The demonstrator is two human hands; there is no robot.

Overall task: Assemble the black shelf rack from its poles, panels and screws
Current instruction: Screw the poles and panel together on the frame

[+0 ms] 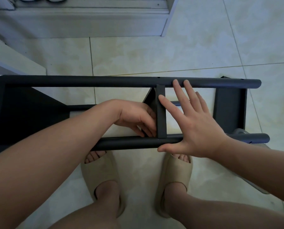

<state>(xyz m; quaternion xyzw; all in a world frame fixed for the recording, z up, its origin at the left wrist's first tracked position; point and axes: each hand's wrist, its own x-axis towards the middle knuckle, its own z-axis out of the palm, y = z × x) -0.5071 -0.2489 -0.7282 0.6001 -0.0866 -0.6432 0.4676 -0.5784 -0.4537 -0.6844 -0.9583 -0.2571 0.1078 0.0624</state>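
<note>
Right hand [192, 123] is flat and spread, gripping nothing: two fingertips on the far pole [105, 81], index tip on the mid panel [161, 116] edge, thumb against the near pole [129, 143]. Left hand [134, 116] is just across that panel from the right, fingers curled into the corner where the panel meets the near pole; the tips are hidden, so can't tell if they pinch anything. Rack [27, 116] lies on its side on the tile floor [154, 55] under both hands, end panel [228, 109] just past the right hand's little-finger side, slippers [101, 172] nearer than the thumb's pole.
</note>
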